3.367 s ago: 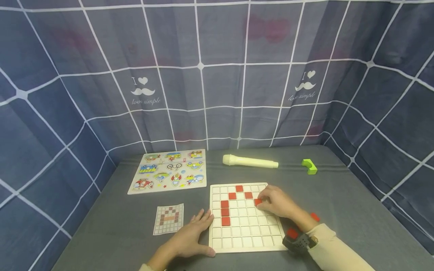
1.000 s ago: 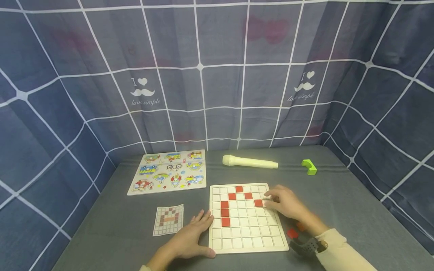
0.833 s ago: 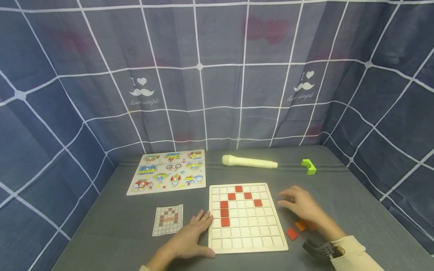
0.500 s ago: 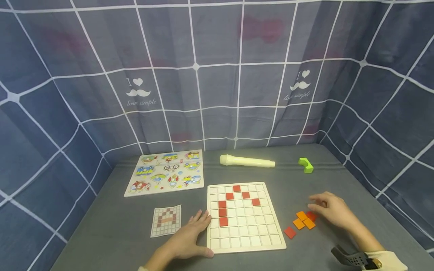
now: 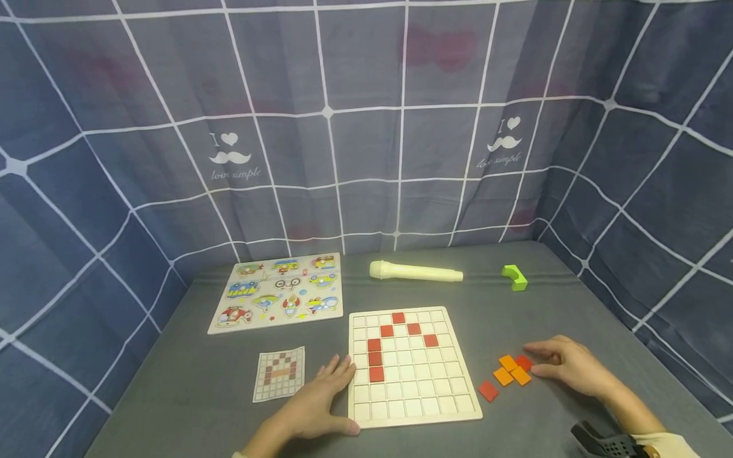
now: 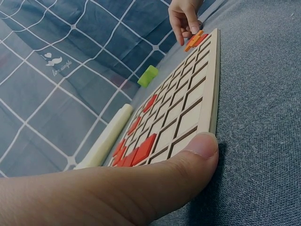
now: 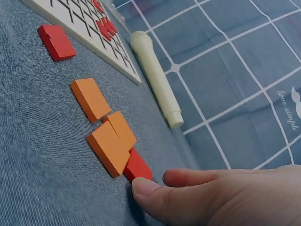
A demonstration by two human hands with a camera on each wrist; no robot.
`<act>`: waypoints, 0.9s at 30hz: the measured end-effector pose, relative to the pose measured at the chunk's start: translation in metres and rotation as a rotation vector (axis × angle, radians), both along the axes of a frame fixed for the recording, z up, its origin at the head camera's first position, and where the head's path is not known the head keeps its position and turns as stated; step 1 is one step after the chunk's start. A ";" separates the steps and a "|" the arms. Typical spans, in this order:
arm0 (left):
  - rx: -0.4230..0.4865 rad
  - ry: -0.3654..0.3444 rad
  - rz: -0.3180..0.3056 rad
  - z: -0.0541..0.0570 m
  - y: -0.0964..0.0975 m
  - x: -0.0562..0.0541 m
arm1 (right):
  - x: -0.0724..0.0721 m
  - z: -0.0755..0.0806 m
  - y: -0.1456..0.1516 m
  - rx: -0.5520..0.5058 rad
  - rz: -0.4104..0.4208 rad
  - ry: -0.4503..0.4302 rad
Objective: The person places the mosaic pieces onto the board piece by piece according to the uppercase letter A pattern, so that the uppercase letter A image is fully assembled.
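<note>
A pale wooden grid board lies on the cloth with several red tiles in its upper squares. My left hand rests with spread fingers along the board's left edge, its thumb against the near corner. Right of the board lie several loose tiles: orange tiles in a cluster, a red tile at the cluster's far right, and another red tile nearer the board. My right hand is beside the cluster, thumb tip at the red tile's edge, index finger extended and apart from the thumb.
A small printed pattern card lies left of the left hand. Behind it is a vehicle picture puzzle board. A cream toy microphone and a green arched block lie farther back. A dark checked curtain encloses the table.
My right hand has let go of a red tile on the board's right side and moved right and nearer, to the loose tiles. The left hand stays on the board's edge.
</note>
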State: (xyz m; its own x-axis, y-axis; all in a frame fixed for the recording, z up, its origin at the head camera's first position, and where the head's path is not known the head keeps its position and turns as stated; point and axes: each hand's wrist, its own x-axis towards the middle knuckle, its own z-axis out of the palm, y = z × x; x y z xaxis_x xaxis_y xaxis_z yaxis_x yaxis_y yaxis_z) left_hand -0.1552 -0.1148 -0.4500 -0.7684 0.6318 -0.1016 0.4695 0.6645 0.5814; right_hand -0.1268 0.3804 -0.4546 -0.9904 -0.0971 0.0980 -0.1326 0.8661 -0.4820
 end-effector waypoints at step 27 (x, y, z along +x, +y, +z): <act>0.005 0.005 0.004 -0.001 -0.001 0.001 | -0.016 0.003 -0.033 0.023 -0.071 0.241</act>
State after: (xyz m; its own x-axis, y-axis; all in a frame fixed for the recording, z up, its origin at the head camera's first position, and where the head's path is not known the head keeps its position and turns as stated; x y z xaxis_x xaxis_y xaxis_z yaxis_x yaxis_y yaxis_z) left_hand -0.1547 -0.1153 -0.4508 -0.7714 0.6294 -0.0942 0.4700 0.6632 0.5824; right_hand -0.1428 0.3474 -0.4521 -0.9432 -0.0328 0.3307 -0.1795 0.8877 -0.4239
